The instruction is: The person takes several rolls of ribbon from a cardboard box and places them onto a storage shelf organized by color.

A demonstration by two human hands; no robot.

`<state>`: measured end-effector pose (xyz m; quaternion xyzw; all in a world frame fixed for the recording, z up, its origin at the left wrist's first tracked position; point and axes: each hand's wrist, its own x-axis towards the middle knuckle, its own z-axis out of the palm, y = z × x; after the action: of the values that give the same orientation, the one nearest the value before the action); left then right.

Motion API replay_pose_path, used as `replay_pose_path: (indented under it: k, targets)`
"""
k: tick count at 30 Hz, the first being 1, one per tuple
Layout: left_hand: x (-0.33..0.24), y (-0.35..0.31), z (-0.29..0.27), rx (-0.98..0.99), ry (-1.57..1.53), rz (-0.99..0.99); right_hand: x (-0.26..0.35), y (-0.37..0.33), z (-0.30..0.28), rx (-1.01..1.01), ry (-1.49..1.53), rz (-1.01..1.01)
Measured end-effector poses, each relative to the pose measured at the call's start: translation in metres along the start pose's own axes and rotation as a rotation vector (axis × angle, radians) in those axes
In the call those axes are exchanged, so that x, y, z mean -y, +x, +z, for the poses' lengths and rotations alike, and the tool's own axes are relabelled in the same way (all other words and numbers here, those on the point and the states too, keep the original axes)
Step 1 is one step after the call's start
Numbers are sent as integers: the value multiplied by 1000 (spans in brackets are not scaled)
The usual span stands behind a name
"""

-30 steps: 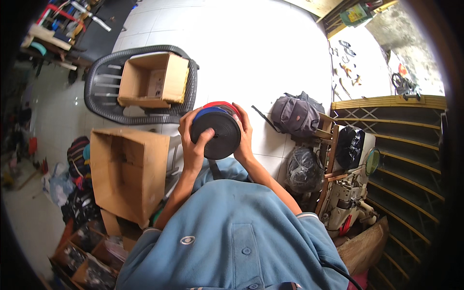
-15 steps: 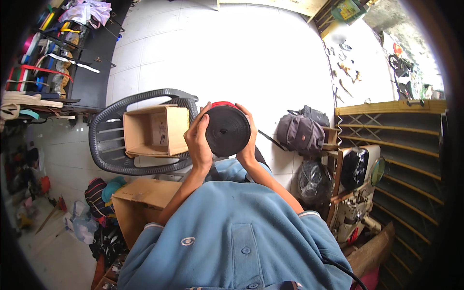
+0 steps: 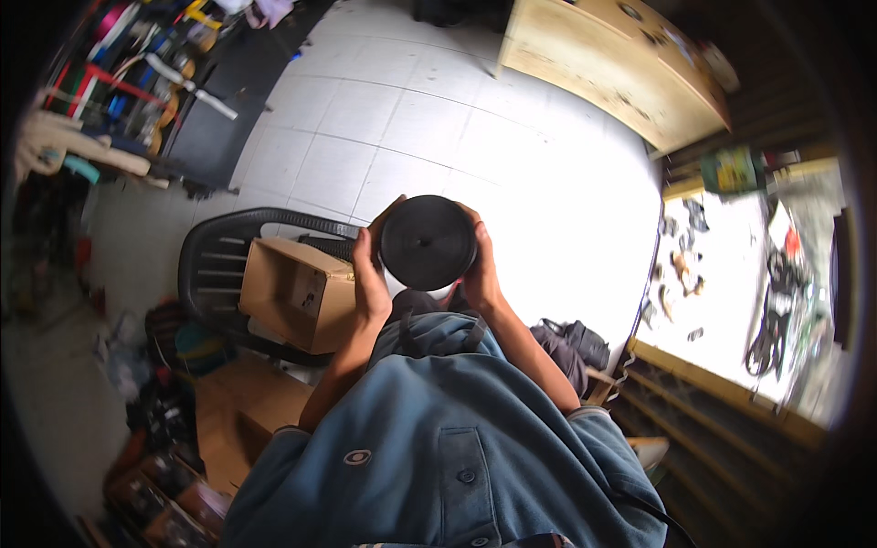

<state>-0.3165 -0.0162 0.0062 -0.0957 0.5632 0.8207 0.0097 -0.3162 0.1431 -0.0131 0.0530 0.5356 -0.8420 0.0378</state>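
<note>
A wide roll of black webbing (image 3: 427,243), wound flat with a small hole at its centre, is held up in front of my body. My left hand (image 3: 372,279) grips its left rim, the thumb along the edge and the fingers partly hidden behind. On the opposite rim, my right hand (image 3: 483,269) is closed in the same way. Between them the roll's round face points up toward me. A little red shows below the roll near my right wrist; what it belongs to is unclear.
To the left, a dark plastic chair (image 3: 206,279) carries an open cardboard box (image 3: 336,315). Another carton (image 3: 242,402) lies lower left. Coloured straps crowd a black table (image 3: 215,137) at upper left. A wooden desk (image 3: 580,78) stands ahead; a dark backpack (image 3: 559,352) sits at right.
My view has turned to the right, bringing the desk into sight. The roll stays between my hands; my left thumb has shifted from its face to its rim, and red no longer shows above it.
</note>
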Motion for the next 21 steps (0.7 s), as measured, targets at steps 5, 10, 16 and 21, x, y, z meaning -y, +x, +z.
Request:
replay_pose_path:
  k: [5,10,16,21]
  targets:
    - [28,66,-10,-135,-73,204,13,78,14,152,82,164]
    - [54,148,-29,-429,16,243,21,175,51,345,-104,107]
    - [-20,248,-42,-528,-78,282,14,295,115,456,-118,221]
    - [-97,316,-94,-568,-73,276,30,371,218,541,-116,392]
